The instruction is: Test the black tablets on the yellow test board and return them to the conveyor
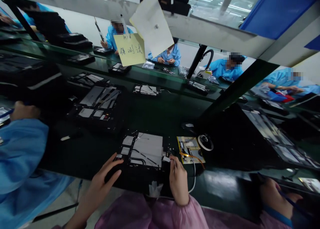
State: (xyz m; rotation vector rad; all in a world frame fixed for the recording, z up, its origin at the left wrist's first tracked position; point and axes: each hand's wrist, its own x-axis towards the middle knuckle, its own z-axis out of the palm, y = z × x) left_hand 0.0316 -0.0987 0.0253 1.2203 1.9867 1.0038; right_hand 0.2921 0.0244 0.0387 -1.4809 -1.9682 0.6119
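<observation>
An opened tablet-like device [148, 149] lies in front of me, with a large pale grey battery-like panel, black cables and small boards showing. My left hand [106, 172] has its fingers apart, and its fingertips rest at the left edge of the device. At the right edge, my right hand [178, 177] is pinched on a small white piece [166, 159] that looks like a plug; its exact kind is unclear. Beside that hand is a yellow-edged circuit board [191, 149] with an orange flat cable [191, 155]. A white cable [194, 179] curves down from the board.
A round white-rimmed object [205, 142] stands behind the board. More opened devices [100, 100] are stacked at the left and lie at the right [280, 135]. Co-workers' hands flank me, at left [25, 111] and right [277, 195]. A slanted dark post [237, 87] rises ahead.
</observation>
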